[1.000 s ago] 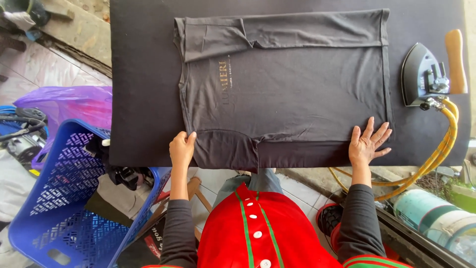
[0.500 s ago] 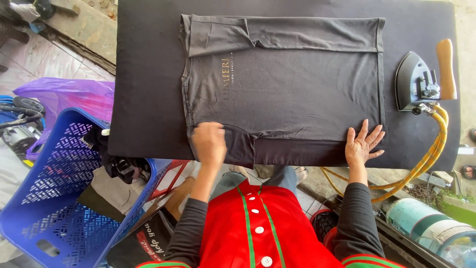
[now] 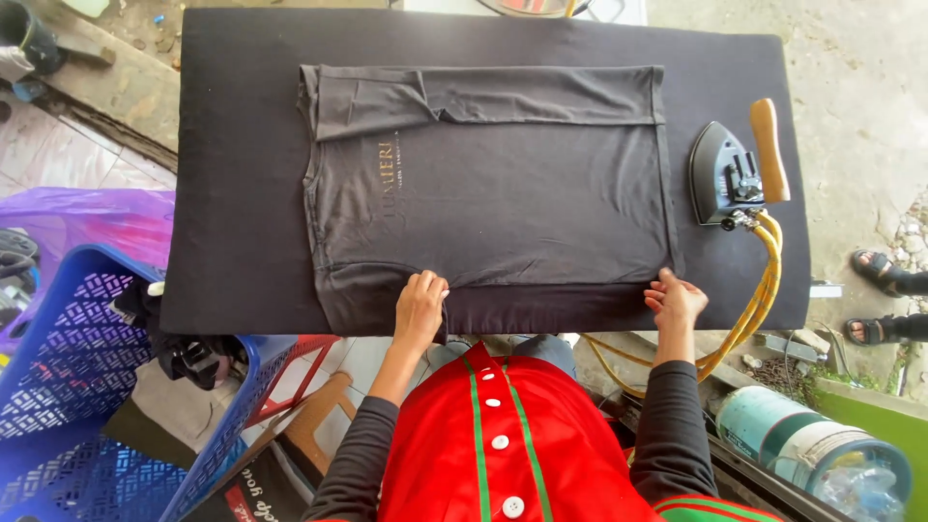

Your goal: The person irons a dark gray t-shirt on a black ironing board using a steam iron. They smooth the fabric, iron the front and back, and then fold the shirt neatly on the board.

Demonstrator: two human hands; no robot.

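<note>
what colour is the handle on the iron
Light wooden brown, on the dark grey iron; its handle shows clearly in the head view.
</note>
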